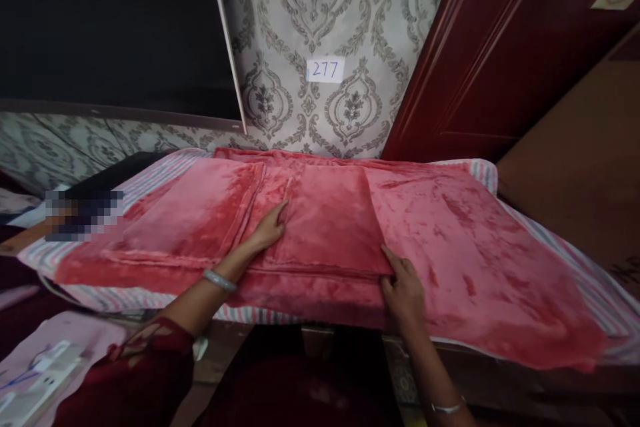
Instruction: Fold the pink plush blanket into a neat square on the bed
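A pink-red plush cloth (465,247) lies spread over the table, with a folded panel (333,213) of the same cloth on top near the middle. My left hand (270,227) rests at the panel's left edge, its index finger stretched along the fabric. At the panel's lower right corner is my right hand (404,287), index finger out and thumb apart, touching the cloth. Neither hand shows a clear grip. To the left lies another folded pink plush piece (187,207), flat and beside the middle panel.
Beneath the plush is a striped cloth (120,297) over the table. A large dark screen (115,27) hangs at the upper left. A cardboard box (580,153) and a dark red door (480,47) stand at right. A white power strip (43,380) sits at lower left.
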Available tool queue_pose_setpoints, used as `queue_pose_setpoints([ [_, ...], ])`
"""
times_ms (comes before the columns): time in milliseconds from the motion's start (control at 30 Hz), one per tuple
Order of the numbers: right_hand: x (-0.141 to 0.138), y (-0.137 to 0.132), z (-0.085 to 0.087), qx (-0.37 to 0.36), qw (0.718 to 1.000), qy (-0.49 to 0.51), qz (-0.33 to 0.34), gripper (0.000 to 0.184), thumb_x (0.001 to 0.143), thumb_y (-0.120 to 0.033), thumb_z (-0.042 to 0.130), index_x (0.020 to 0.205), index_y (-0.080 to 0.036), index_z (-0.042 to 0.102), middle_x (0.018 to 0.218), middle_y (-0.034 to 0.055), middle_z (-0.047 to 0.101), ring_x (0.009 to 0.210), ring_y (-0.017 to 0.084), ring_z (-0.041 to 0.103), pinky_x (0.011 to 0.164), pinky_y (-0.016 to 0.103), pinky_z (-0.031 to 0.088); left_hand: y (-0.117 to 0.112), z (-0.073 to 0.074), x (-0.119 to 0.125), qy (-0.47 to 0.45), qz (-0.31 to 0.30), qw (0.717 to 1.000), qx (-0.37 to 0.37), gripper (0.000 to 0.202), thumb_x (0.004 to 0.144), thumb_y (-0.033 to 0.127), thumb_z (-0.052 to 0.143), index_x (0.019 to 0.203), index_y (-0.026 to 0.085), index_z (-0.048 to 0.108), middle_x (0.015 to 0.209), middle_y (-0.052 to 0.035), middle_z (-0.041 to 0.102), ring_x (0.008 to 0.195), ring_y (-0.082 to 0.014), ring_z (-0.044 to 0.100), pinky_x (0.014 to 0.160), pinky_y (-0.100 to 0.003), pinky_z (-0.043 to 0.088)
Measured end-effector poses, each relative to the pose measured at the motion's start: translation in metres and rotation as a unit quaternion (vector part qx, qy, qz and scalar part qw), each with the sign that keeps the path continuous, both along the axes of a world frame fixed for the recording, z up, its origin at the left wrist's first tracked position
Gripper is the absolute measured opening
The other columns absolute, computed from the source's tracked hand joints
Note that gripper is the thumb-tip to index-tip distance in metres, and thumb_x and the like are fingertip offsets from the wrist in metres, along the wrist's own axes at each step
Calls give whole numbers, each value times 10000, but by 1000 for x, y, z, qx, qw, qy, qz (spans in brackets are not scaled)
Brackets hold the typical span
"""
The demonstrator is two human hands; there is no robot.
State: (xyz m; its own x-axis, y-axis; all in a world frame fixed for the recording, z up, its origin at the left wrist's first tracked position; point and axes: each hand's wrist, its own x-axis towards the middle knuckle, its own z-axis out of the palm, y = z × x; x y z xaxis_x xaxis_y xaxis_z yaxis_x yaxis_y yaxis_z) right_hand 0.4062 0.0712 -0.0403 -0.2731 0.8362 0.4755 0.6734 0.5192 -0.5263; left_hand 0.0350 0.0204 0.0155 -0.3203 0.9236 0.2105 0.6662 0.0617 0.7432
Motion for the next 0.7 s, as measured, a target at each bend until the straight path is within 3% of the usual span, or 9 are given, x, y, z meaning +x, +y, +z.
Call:
queue_pose_setpoints([
  [133, -1, -2, 1, 13, 999, 32, 10, 608, 834, -187, 461, 1414, -236, 635, 909, 51, 604, 793, 212, 578, 803, 362, 534, -8, -8, 2, -10, -3, 1000, 9, 918, 672, 113, 553, 1578, 117, 405, 1611, -101, 465, 1504, -282, 408, 1286, -448, 255],
  [300, -2, -2, -1, 56, 997, 46, 2, 610, 823, -150, 438, 1390, -214, 655, 1038, 86, 673, 956, 234, 615, 905, 390, 540, -5, -10, -2, -24, 0, 1000, 14, 911, 670, 133, 565, 1571, 158, 430, 1603, -76, 480, 1503, -274, 411, 1288, -443, 249],
  [533, 0, 1, -7, 80, 995, 46, 23, 619, 819, -120, 443, 1389, -229, 659, 1095, 85, 697, 1033, 238, 612, 961, 405, 538, 0, -3, -4, -62, 3, 998, -11, 942, 700, 245, 646, 1594, 132, 369, 1580, -121, 501, 1467, -335, 453, 1239, -496, 349],
  [700, -1, -1, -7, 76, 996, 40, 28, 648, 835, -114, 448, 1440, -271, 618, 1060, 75, 687, 1015, 238, 610, 943, 416, 542, 2, -3, 4, 2, -5, 1000, 6, 912, 685, 191, 658, 1563, 133, 417, 1616, -132, 449, 1513, -314, 388, 1290, -483, 229],
])
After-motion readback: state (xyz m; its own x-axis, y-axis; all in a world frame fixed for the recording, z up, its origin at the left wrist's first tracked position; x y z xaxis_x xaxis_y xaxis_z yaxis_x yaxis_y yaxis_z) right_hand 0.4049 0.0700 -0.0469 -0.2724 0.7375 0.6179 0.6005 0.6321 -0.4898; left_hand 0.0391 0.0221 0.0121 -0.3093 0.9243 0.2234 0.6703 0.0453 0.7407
